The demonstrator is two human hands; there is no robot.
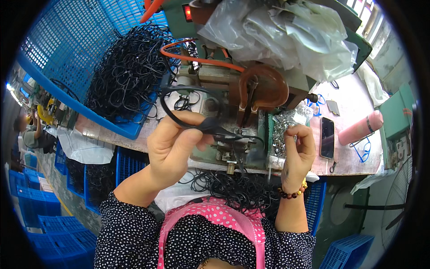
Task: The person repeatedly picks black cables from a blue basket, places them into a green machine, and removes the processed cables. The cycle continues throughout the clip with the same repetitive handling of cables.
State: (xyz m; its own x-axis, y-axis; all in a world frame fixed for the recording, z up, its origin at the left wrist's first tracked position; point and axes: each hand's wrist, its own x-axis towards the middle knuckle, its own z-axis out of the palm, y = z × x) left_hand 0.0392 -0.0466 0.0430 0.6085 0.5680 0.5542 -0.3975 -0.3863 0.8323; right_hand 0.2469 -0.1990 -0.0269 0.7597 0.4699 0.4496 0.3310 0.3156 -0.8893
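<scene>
My left hand (172, 145) pinches a black eyeglass frame (172, 110) between thumb and fingers, holding it up before the bench machine (210, 76). One rim loop stands up toward the machine, and the other end reaches right, blurred, over the metal fixture (230, 157). My right hand (299, 150) is raised beside a tray of small metal parts (282, 130), its thumb and fingertips drawn together. Whatever lies between those fingertips is too small to make out. In my lap is a tangled pile of black frames (233, 186).
A blue basket (67, 101) full of black frames (130, 71) tilts at the left. A copper-coloured coil (268, 87) hangs from the machine, below a plastic bag (282, 36). On the right stand a phone (327, 136), a pink bottle (360, 127) and blue glasses (365, 150).
</scene>
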